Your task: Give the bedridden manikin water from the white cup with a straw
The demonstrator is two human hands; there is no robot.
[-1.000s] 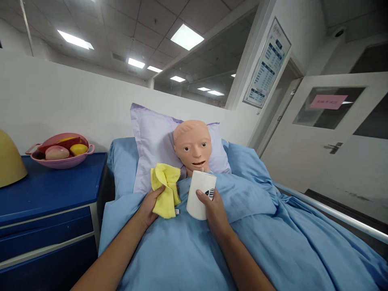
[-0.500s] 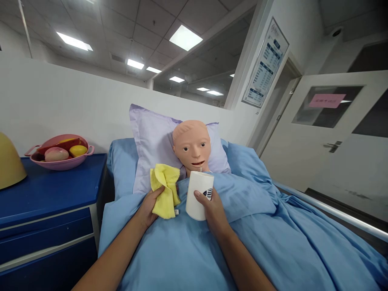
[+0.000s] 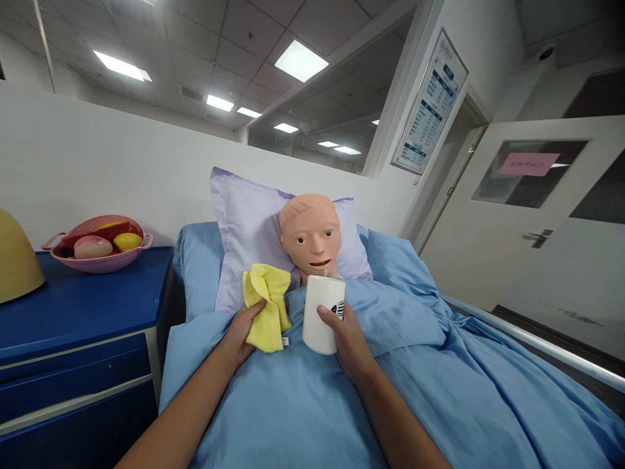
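Observation:
A bunched yellow towel [image 3: 267, 306] with a small white tag is gripped in my left hand [image 3: 243, 333], thumb in front and fingers mostly behind the cloth. My right hand [image 3: 352, 340] is wrapped round a white cup [image 3: 319, 319] with a dark printed logo. The cup is held in front of a manikin [image 3: 312, 231], just below its chin. A pale tip, perhaps of a straw, shows above the cup's rim. The manikin's head lies on a lilac pillow [image 3: 244, 228], its mouth slightly parted. Blue bedding [image 3: 293, 404] covers its body beneath my arms.
Left of the bed stands a blue bedside cabinet [image 3: 107, 299] bearing a pink basket [image 3: 100, 264] of fruit and a yellow rounded object [image 3: 17, 260]. A metal bed rail [image 3: 532, 340] runs along the right. Behind it is a white door [image 3: 463, 247].
The white cup and my right hand have shifted very slightly to the right. My left hand and the towel look nearly unchanged.

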